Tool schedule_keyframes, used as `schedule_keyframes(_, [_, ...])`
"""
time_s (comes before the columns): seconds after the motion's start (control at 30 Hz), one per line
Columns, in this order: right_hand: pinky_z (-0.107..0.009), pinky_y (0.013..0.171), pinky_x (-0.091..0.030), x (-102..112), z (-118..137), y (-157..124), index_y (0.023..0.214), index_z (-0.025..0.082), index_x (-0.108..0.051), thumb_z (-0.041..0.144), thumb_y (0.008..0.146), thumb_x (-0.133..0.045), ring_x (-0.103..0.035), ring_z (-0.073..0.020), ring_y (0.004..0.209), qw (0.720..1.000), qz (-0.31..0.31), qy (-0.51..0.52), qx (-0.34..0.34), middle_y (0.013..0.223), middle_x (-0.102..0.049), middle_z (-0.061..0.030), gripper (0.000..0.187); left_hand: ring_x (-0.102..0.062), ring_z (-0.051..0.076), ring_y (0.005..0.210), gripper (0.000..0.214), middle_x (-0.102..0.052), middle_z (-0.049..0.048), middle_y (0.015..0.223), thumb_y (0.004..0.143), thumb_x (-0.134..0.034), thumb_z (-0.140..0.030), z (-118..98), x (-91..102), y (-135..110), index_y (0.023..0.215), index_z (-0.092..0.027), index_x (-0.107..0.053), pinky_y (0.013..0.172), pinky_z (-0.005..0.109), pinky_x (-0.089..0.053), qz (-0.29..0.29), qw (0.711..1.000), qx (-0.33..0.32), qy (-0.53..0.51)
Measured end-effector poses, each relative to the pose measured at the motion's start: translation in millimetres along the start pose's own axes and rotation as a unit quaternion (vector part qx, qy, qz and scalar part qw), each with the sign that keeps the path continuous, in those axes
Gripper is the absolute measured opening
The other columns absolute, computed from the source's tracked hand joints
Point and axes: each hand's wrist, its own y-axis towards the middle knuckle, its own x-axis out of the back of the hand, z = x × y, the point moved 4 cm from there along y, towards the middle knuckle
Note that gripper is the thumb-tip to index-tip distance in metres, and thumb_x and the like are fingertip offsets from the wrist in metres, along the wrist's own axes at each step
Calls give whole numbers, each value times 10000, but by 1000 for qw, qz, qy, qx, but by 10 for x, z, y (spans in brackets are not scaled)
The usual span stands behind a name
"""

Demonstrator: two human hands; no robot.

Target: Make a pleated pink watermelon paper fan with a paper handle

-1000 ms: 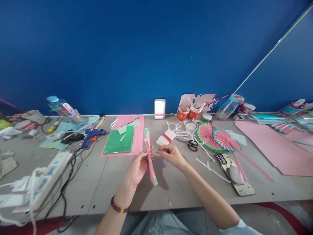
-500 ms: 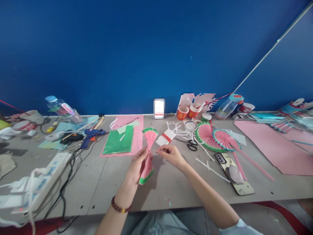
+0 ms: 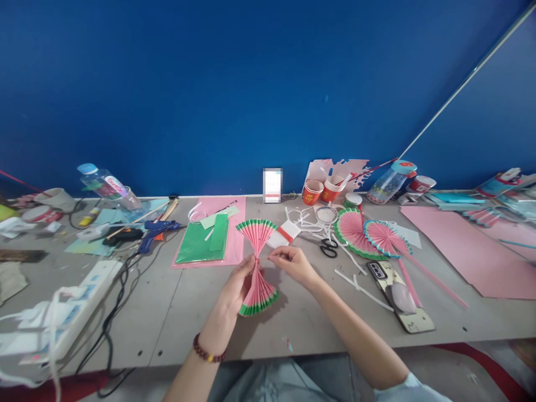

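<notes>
My left hand (image 3: 235, 286) pinches a pleated paper fan (image 3: 260, 296) at its narrow middle, above the table. The fan is pink with green edges and spreads out at both ends like a bow tie. Just to its right, my right hand (image 3: 295, 266) has its thumb and fingertips pressed together, level with the fan's middle. A thin line seems to run between the fan's middle and those fingertips, but what they hold is too small to make out. Behind the right hand lies a white packet (image 3: 283, 234) with a red band.
Green paper sheets (image 3: 196, 245) and a blue glue gun (image 3: 157, 233) lie to the left, near a power strip (image 3: 90, 304). Scissors (image 3: 329, 248), white strips, finished round fans (image 3: 387, 237) and a phone (image 3: 402, 298) are on the right. Red paper cups (image 3: 312, 192) stand behind.
The fan's two ends have spread wider, the lower one swinging out to the right. Both hands have stayed almost in the same place.
</notes>
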Motion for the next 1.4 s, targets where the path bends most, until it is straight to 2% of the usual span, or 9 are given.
schedule_keyframes(0.2, [-231, 465, -208, -14, 46, -24, 754, 152, -668, 490, 710, -671, -263, -70, 486, 999, 13, 26, 27, 511, -417, 48, 340, -621, 134, 535, 279, -646, -31, 633, 636, -834, -239, -4, -42, 8, 813, -149, -637, 539, 299, -559, 37, 999, -8, 11])
schedule_keyframes(0.37, [-229, 481, -257, -15, 52, -22, 749, 153, -664, 497, 705, -665, -326, -80, 506, 999, 4, 36, 31, 555, -491, 25, 347, -623, 116, 539, 271, -668, -22, 653, 635, -836, -235, -5, -45, 8, 808, -142, -650, 535, 250, -540, 26, 999, -23, 7])
schedule_keyframes(0.63, [-228, 453, -208, -1, 9, -9, 756, 145, -679, 498, 706, -687, -257, -62, 459, 999, 1, 30, 21, 473, -403, 59, 357, -660, 136, 648, 262, -693, 11, 707, 671, -807, -277, 4, -13, -15, 833, -128, -666, 616, 232, -538, 9, 999, -34, 39])
schedule_keyframes(0.9, [-230, 491, -352, -14, -55, 32, 758, 156, -709, 506, 647, -746, -506, -121, 569, 998, 10, 58, 10, 602, -616, -15, 369, -600, 89, 541, 224, -649, -7, 625, 629, -832, -212, 64, -143, -62, 740, -124, -659, 516, 190, -487, 39, 998, 40, 9])
schedule_keyframes(1.1, [-256, 576, -452, -52, -121, 53, 763, 148, -709, 469, 598, -787, -583, -133, 610, 994, 12, 109, -21, 654, -665, -15, 369, -555, 68, 528, 258, -626, -28, 620, 572, -861, -221, 109, -194, -26, 711, -137, -660, 525, 177, -445, 81, 996, 6, 44])
schedule_keyframes(1.23, [-271, 648, -488, -70, -110, 64, 788, 145, -714, 422, 608, -790, -620, -136, 669, 989, 22, 145, -26, 744, -700, -28, 339, -596, 89, 610, 303, -652, -12, 706, 626, -835, -281, 96, -198, -36, 857, -157, -684, 594, 186, -461, 59, 994, -30, 89])
schedule_keyframes(1.3, [-263, 636, -489, -82, -106, 63, 795, 146, -707, 410, 599, -801, -623, -132, 668, 986, 28, 164, -31, 758, -700, -27, 342, -608, 96, 645, 312, -659, -5, 746, 649, -821, -308, 93, -215, -51, 886, -161, -680, 621, 190, -471, 49, 992, -48, 105])
schedule_keyframes(1.4, [-236, 549, -454, -106, -133, 56, 737, 141, -679, 429, 581, -813, -582, -106, 567, 981, 34, 185, -52, 658, -665, -7, 354, -612, 109, 662, 283, -661, -3, 753, 650, -815, -329, 97, -258, -87, 837, -165, -679, 632, 203, -484, 43, 991, -71, 103])
